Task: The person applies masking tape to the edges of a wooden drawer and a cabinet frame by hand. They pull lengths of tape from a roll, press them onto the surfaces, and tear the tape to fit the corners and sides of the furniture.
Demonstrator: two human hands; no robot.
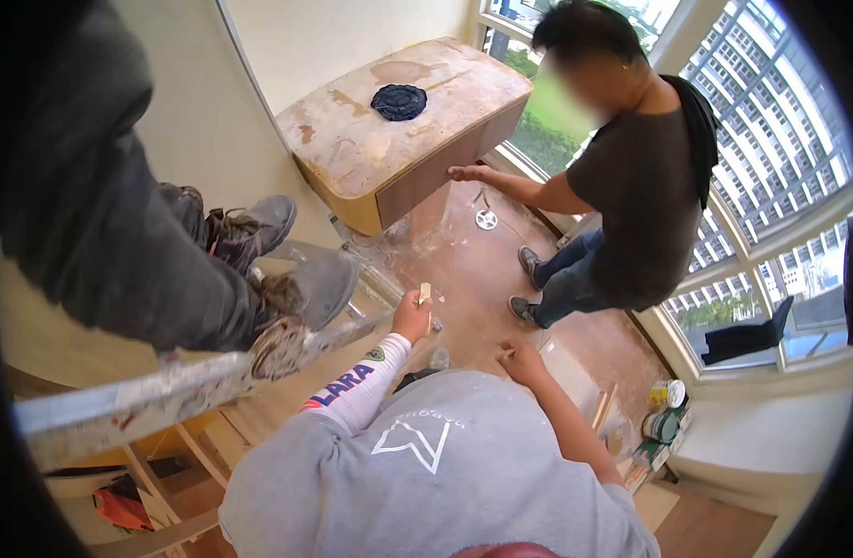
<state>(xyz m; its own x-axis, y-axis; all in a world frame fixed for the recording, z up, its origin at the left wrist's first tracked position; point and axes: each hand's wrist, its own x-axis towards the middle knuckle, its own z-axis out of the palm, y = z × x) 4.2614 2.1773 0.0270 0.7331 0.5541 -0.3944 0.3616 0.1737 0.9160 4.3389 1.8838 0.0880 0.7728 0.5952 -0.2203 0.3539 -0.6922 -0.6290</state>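
My left hand (412,318), at the end of a white printed sleeve, is closed around a small pale yellow flat piece (425,292) that sticks up past the fingers. What kind of piece it is, I cannot tell. In front of my grey shirt, my right hand (522,363) hangs over the floor with loosely curled fingers, a little apart, and nothing visible in them. Left of my left hand runs a paint-spattered metal ladder or plank (213,377), where another person's worn shoes (310,286) stand.
Ahead, a stained cabinet (417,102) bears a coiled dark bundle (399,102). A person in a dark shirt (645,186) stands by the windows, one hand at the cabinet front. A white disc (485,219) lies on the floor. Paint cans (666,394) stand at right.
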